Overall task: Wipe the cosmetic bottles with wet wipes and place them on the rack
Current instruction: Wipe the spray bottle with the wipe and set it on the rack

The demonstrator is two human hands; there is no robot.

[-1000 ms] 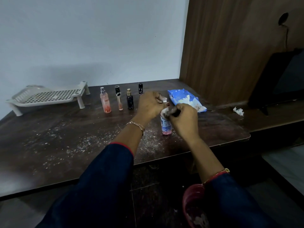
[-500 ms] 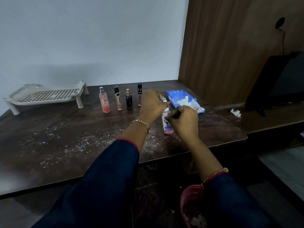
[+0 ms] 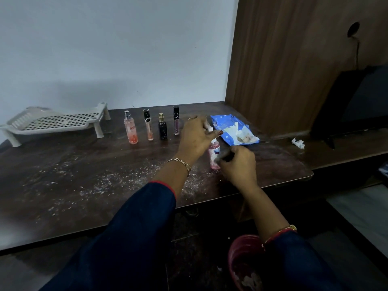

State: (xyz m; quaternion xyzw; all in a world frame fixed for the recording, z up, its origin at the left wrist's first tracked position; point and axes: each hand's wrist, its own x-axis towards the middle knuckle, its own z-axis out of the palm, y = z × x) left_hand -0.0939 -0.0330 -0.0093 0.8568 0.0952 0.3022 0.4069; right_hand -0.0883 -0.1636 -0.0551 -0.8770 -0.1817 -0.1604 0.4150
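a pink bottle [image 3: 214,156] stands upright on the dusty dark table [image 3: 84,177], near its right front part, just in front of the blue wet wipes pack [image 3: 231,131]. the left hand [image 3: 196,139] comes down over the bottle's top, fingers closed around the cap end, so only the lower body shows below the palm. the right hand [image 3: 238,162] is pressed to the bottle's right side, fingers curled shut on a greyish wipe [image 3: 220,157] held against the label. four more bottles stand in a row to the left: a pink spray bottle [image 3: 130,130], a slim tube with black cap [image 3: 148,128], a black bottle [image 3: 162,128] and a purple tube [image 3: 176,122]. the white rack [image 3: 56,122] sits well apart at the far left.
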